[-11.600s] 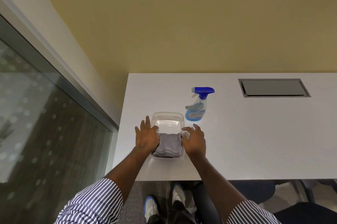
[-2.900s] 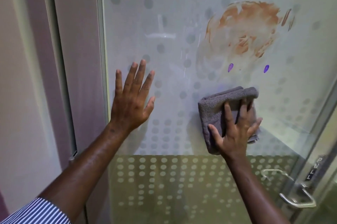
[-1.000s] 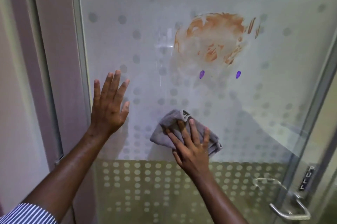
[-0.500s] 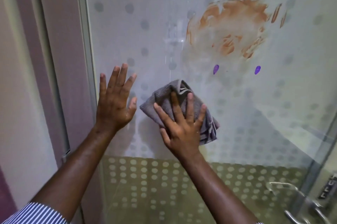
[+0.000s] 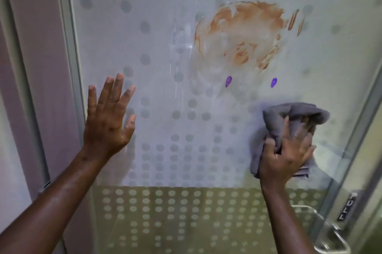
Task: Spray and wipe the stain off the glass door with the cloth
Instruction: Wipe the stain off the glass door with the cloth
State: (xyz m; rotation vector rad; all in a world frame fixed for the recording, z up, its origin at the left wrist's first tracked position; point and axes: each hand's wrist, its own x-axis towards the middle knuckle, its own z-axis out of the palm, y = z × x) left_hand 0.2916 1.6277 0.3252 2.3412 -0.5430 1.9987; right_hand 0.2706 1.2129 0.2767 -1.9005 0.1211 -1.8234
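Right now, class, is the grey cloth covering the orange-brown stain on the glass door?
No: the grey cloth under the right hand sits below and right of the orange-brown stain, which is fully exposed.

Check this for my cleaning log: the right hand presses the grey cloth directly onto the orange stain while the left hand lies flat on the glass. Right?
Not quite. In the head view the right hand presses the grey cloth below the orange stain, not onto it. The left hand does lie flat on the glass.

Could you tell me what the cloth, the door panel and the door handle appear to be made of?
Cloth: soft grey fabric, likely microfibre; it bunches and folds under the right hand.
Door panel: glass, glossy with frosted dots; it mirrors ceiling lights.
Door handle: probably polished metal, judging by its silvery shine, though blurred.
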